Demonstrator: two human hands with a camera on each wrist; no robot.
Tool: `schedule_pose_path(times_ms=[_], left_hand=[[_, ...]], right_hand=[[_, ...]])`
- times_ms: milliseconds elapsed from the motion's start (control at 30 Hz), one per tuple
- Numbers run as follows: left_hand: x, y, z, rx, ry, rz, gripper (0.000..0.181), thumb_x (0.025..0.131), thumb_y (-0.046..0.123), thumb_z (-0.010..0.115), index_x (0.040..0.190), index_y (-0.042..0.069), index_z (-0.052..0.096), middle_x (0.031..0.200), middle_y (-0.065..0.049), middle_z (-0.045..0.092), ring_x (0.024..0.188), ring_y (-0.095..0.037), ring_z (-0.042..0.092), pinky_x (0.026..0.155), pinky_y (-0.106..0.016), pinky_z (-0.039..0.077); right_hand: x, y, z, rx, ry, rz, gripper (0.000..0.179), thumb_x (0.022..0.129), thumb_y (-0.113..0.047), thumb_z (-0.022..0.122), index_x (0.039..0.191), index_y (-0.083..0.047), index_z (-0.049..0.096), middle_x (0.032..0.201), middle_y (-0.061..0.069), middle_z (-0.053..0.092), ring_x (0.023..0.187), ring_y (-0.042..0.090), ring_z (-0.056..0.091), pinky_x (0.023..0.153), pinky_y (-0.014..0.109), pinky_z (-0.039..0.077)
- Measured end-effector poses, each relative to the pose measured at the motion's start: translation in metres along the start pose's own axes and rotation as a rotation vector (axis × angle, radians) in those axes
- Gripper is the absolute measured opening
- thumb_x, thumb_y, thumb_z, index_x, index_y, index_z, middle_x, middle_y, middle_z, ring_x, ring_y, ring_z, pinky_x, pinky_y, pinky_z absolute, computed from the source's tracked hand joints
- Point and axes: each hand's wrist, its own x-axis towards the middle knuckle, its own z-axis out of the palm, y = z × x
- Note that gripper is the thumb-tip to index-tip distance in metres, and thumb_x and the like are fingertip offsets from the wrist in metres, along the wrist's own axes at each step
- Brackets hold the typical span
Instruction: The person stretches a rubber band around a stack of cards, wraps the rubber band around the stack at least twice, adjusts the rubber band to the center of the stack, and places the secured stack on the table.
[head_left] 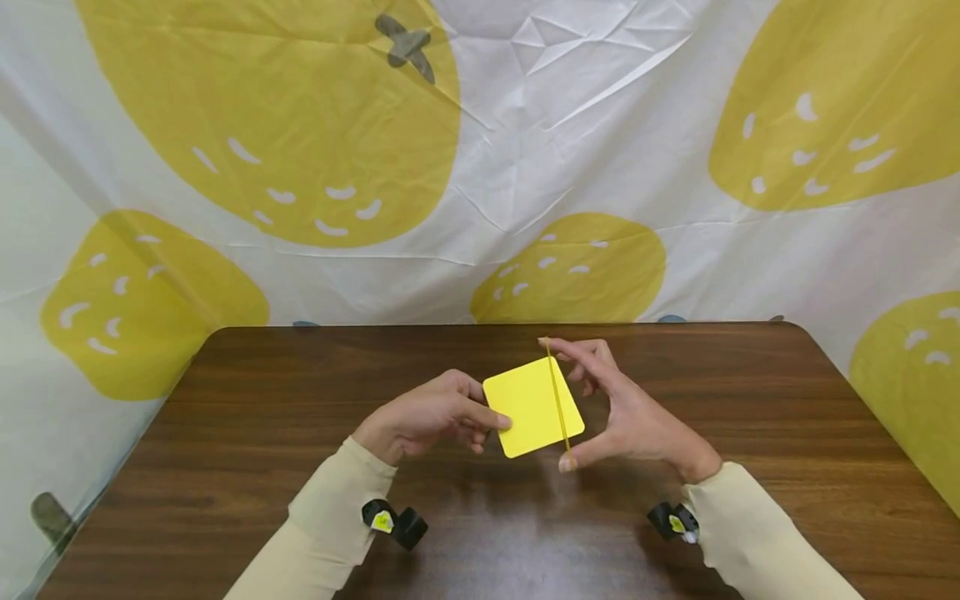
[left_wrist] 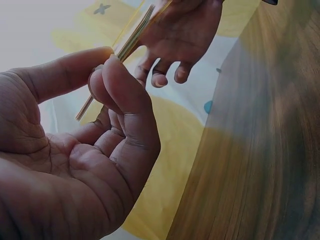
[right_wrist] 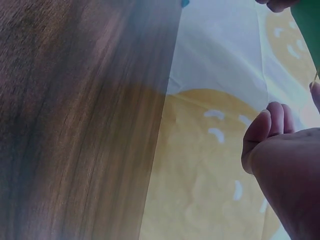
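Note:
A thin stack of square cards [head_left: 525, 410], yellow on top with rounded corners, is up over the table at a slant. My left hand [head_left: 442, 412] pinches its left edge, thumb on the yellow face and fingers beneath. In the left wrist view the stack [left_wrist: 134, 39] appears edge-on as several layers. A yellowish rubber band [head_left: 557, 398] crosses the stack near its right side, stretched between the index fingertip and thumb tip of my right hand [head_left: 637, 417]. Those two are spread wide; the other fingers bend loosely. The right wrist view catches a green underside [right_wrist: 310, 32].
Below both hands lies a dark brown wooden table [head_left: 262, 400] with rounded far corners. Behind it hangs a white cloth [head_left: 525, 167] with large yellow fruit prints. Small black devices [head_left: 408, 527] sit at both wrists, by the cream sleeves [head_left: 322, 525].

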Motion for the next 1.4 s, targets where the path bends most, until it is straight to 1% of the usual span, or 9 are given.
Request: schedule_pose_path(times_ms=[167,300,433,533,733,867,1133,1267,1400], left_hand=[[0.001,0.001,0.001,0.017,-0.029,0.014,0.013,0.091,0.0,0.067,0.101,-0.009,0.068,0.078,-0.004,0.066,0.059,-0.013,0.053,0.061,-0.025,0.051],[0.0,0.003,0.003,0.053,-0.048,0.07,0.017,0.093,0.0,0.067,0.107,-0.011,0.067,0.087,-0.005,0.069,0.068,-0.015,0.059,0.067,-0.028,0.052],[-0.002,0.005,0.004,0.068,-0.039,0.115,0.025,0.094,-0.004,0.066,0.116,-0.013,0.064,0.099,-0.008,0.071,0.084,-0.019,0.068,0.082,-0.04,0.058],[-0.003,0.005,0.006,0.041,-0.018,0.126,0.028,0.093,-0.007,0.065,0.12,-0.015,0.061,0.101,-0.014,0.071,0.085,-0.022,0.071,0.086,-0.049,0.058],[-0.004,0.003,0.008,0.006,0.101,0.168,0.024,0.091,-0.012,0.065,0.113,-0.019,0.061,0.096,-0.022,0.072,0.08,-0.024,0.072,0.078,-0.05,0.06],[-0.003,0.002,0.007,-0.017,0.206,0.177,0.018,0.09,-0.012,0.065,0.106,-0.019,0.061,0.091,-0.02,0.072,0.076,-0.022,0.071,0.072,-0.041,0.061],[0.0,0.003,0.0,-0.116,0.358,0.198,0.016,0.091,-0.013,0.063,0.103,-0.022,0.06,0.082,-0.012,0.065,0.068,-0.018,0.068,0.067,-0.032,0.061],[0.002,0.001,-0.004,-0.167,0.404,0.174,0.018,0.091,-0.014,0.062,0.105,-0.024,0.059,0.083,-0.013,0.063,0.068,-0.018,0.068,0.067,-0.03,0.061],[0.004,-0.002,-0.008,-0.223,0.439,0.146,0.02,0.092,-0.013,0.061,0.109,-0.024,0.058,0.087,-0.015,0.064,0.07,-0.019,0.068,0.067,-0.029,0.061]], right_hand=[[0.001,-0.002,0.001,0.042,-0.024,0.003,0.121,0.057,-0.018,0.101,0.158,-0.027,0.034,0.116,0.009,0.037,0.098,0.027,0.038,0.082,0.03,0.04],[0.002,-0.003,0.002,0.123,-0.051,0.026,0.118,0.06,-0.014,0.1,0.157,-0.026,0.035,0.118,0.01,0.035,0.096,0.029,0.04,0.081,0.028,0.047],[0.003,-0.003,0.002,0.156,-0.055,0.045,0.112,0.062,-0.011,0.098,0.156,-0.022,0.039,0.124,0.01,0.036,0.096,0.028,0.045,0.082,0.028,0.05],[0.003,-0.002,0.004,0.156,-0.065,0.038,0.104,0.066,-0.01,0.096,0.154,-0.019,0.042,0.126,0.009,0.037,0.097,0.026,0.045,0.082,0.03,0.049],[-0.001,0.002,0.003,0.086,-0.086,0.011,0.075,0.071,-0.022,0.094,0.136,-0.021,0.057,0.116,0.007,0.045,0.095,0.026,0.044,0.078,0.035,0.043],[-0.005,0.007,0.001,0.043,-0.119,-0.007,0.062,0.076,-0.034,0.091,0.13,-0.024,0.063,0.109,0.005,0.05,0.093,0.031,0.043,0.076,0.037,0.04],[-0.017,0.007,0.005,0.111,-0.252,-0.069,0.036,0.084,-0.016,0.084,0.118,-0.024,0.076,0.102,0.006,0.053,0.101,0.022,0.045,0.086,0.038,0.041],[-0.021,0.002,0.008,0.144,-0.279,-0.163,0.037,0.087,-0.011,0.081,0.123,-0.018,0.076,0.094,0.006,0.046,0.095,0.018,0.045,0.079,0.037,0.043],[-0.021,-0.003,0.013,0.12,-0.257,-0.258,0.054,0.09,-0.016,0.078,0.142,-0.013,0.061,0.088,0.005,0.041,0.082,0.017,0.045,0.067,0.039,0.042]])
